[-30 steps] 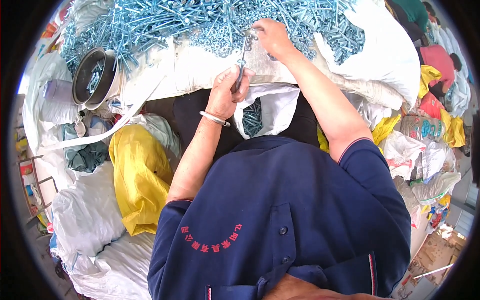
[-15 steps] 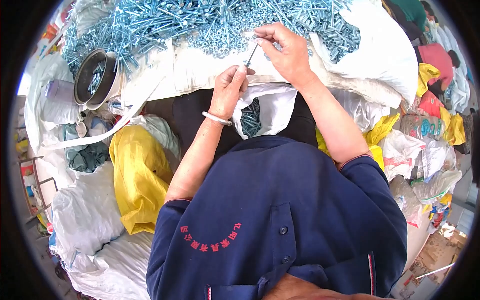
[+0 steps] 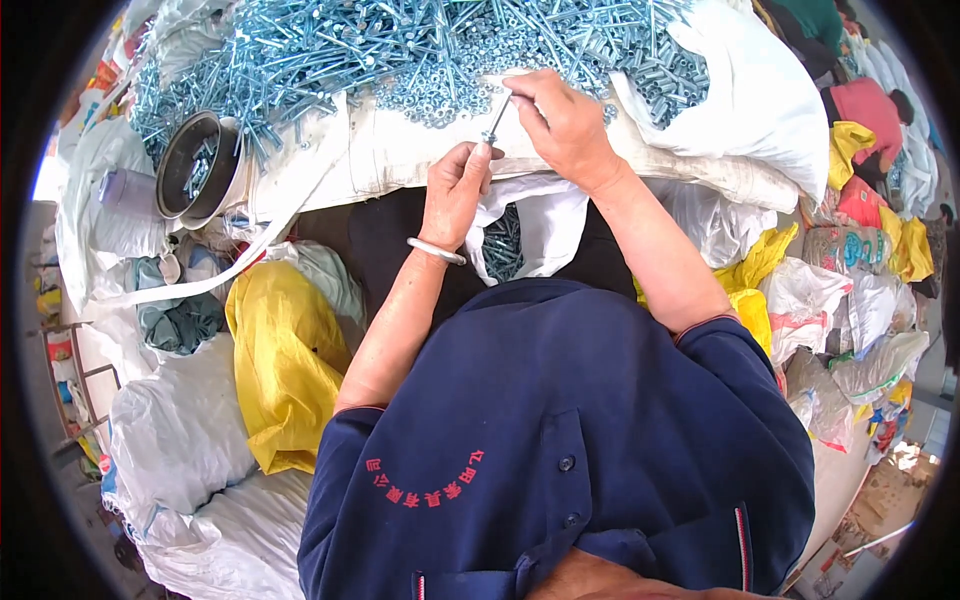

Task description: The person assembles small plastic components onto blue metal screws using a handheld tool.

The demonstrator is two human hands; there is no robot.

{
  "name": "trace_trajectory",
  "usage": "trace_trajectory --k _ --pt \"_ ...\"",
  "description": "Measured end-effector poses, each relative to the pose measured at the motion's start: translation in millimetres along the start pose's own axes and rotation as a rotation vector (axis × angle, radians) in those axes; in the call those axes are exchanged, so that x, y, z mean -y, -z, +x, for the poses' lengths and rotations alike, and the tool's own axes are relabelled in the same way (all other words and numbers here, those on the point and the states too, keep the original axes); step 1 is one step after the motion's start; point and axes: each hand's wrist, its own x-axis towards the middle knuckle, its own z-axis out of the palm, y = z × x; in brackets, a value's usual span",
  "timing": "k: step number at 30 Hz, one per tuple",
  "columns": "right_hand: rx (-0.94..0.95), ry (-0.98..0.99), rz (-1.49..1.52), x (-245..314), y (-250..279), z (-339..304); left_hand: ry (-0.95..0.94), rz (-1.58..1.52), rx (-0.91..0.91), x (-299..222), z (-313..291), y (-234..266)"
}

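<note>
A slim metal bolt stands slanted between my two hands over the front of the work surface. My left hand pinches its lower end between thumb and fingers, where a small washer or nut shows. At the upper end, the fingers of my right hand are closed on the bolt. Its middle looks thick and bright, as if a sleeve were round it. Just beyond lie loose nuts, a heap of long bolts and, to the right, short metal sleeves.
Below my hands, a white sack gapes between my knees, with dark metal fasteners inside. A brown round pan holding several bolts stands at the left. Yellow sacking and white sacks fill the left side.
Both hands have come slightly nearer with the bolt. The bolt's upper part, thin and dark before, now looks thicker and brighter.
</note>
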Motion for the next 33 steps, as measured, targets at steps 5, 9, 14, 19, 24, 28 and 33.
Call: trace_trajectory --k 5,9,14,19,24,28,33 --pt "0.075 0.044 -0.051 0.8 0.7 -6.3 -0.200 0.431 -0.138 3.4 1.7 2.4" --pt "-0.111 -0.547 0.477 7.1 -20.1 -18.7 -0.180 0.440 -0.160 4.9 4.7 -1.9" --pt "0.089 -0.778 0.889 7.0 -33.3 -42.8 -0.143 0.416 -0.133 5.8 11.7 -5.1" --pt "0.145 -0.657 0.647 -2.4 -24.0 -16.6 -0.309 0.458 -0.253 2.3 35.3 8.4" --pt "0.277 -0.418 0.285 -15.9 -23.4 -2.7 -0.571 0.532 -0.161 -45.5 57.3 9.2" --pt "0.310 -0.358 0.185 -14.9 -31.6 -6.5 -0.580 0.532 -0.028 -55.7 62.7 7.0" --pt "0.268 -0.352 0.168 -21.5 -38.1 -13.7 -0.448 0.477 -0.025 -54.9 63.1 4.5"
